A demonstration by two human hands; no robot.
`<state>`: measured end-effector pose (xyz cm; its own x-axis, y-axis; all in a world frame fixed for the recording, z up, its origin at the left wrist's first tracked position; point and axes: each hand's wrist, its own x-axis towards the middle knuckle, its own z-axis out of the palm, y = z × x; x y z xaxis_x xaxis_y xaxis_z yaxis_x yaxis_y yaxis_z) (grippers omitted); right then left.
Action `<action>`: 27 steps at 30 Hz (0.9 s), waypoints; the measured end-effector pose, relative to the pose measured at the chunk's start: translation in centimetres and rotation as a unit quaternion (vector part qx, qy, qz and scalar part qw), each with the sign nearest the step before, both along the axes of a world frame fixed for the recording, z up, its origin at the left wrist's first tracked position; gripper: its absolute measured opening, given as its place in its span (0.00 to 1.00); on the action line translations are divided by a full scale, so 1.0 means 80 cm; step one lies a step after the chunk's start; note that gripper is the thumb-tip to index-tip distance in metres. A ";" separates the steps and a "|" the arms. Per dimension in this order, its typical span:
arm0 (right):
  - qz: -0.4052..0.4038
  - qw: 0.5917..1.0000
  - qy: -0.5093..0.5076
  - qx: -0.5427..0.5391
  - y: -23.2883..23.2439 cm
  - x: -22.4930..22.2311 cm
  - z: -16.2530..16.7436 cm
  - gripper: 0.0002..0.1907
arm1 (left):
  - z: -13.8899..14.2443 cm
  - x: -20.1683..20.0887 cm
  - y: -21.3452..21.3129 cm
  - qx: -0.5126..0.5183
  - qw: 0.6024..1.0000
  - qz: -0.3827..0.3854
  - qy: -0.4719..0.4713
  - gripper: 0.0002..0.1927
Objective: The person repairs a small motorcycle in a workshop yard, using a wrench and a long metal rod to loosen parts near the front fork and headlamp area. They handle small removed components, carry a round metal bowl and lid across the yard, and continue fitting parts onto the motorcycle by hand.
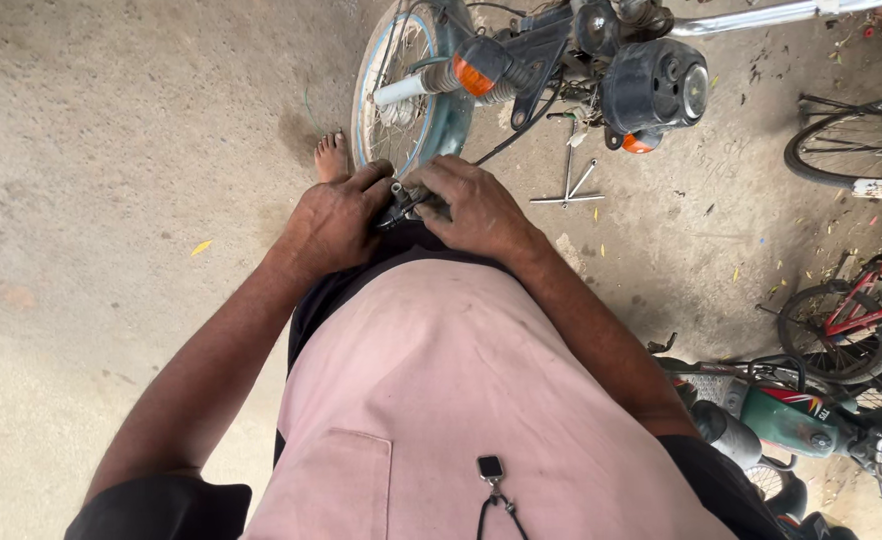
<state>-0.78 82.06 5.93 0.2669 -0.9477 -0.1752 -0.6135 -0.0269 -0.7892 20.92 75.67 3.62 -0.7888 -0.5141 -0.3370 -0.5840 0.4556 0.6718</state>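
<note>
I look straight down over my pink shirt (461,400) at both hands, which meet just in front of my waist. My left hand (336,222) is curled around a small dark metal part (408,205), fingers bent over its near end. My right hand (476,207) closes on the same part from the other side, thumb and fingers pinched on it. So both hands grip the part between them, and it sits just this side of the wheel (401,85).

I take that wheel as my landmark. It is the spoked front wheel of a motorbike, with a pale blue rim, standing on the concrete ground (111,150). A black cable (521,130) runs from the part in my hands up toward the bike, passing just right of the wheel. My bare foot (331,157) rests on the ground touching the wheel's left edge. Right of the wheel sits an orange indicator (474,72), and farther right the dark round headlight (654,88). On the ground to the right of the wheel, below the headlight, lies a cross wrench (568,185). Well to the right of the wheel, at the frame edge, stand a bicycle wheel (856,145), a red bicycle (861,310) and a green motorbike (791,420). A small black tag (490,468) hangs on a cord at my chest.
</note>
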 end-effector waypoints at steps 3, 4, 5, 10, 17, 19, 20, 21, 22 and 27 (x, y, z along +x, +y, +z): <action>0.021 0.998 -0.066 -0.003 -0.003 -0.007 -0.020 0.11 | -0.001 0.008 0.017 0.019 0.999 0.025 -0.013 0.29; 0.029 0.998 -0.060 -0.016 0.003 -0.007 -0.022 0.12 | -0.003 0.010 0.020 0.003 1.000 0.026 -0.015 0.27; 0.037 0.997 -0.052 -0.039 0.001 -0.008 -0.024 0.13 | -0.006 0.014 0.020 -0.023 0.999 0.027 -0.014 0.26; 0.001 0.993 -0.036 -0.113 -0.014 0.001 -0.024 0.08 | -0.020 0.024 0.013 -0.038 0.986 0.019 0.163 0.21; -0.076 0.979 0.034 -0.186 -0.021 0.023 -0.025 0.09 | -0.010 0.018 0.017 0.050 0.987 0.045 0.143 0.22; -0.086 0.975 0.055 -0.197 -0.022 0.026 -0.029 0.10 | -0.008 0.018 0.015 0.054 0.989 0.051 0.126 0.24; -0.089 0.976 0.061 -0.190 -0.022 0.028 -0.032 0.10 | -0.007 0.018 0.014 0.057 0.990 0.054 0.116 0.25; -0.093 0.977 0.065 -0.181 -0.021 0.030 -0.034 0.11 | -0.008 0.020 0.014 0.056 0.992 0.051 0.102 0.24; -0.095 0.976 0.065 -0.186 -0.020 0.032 -0.036 0.11 | -0.008 0.021 0.014 0.056 0.993 0.049 0.087 0.23; -0.121 0.976 0.059 -0.169 -0.011 0.039 -0.038 0.10 | -0.013 0.027 0.014 0.048 0.994 0.038 0.087 0.22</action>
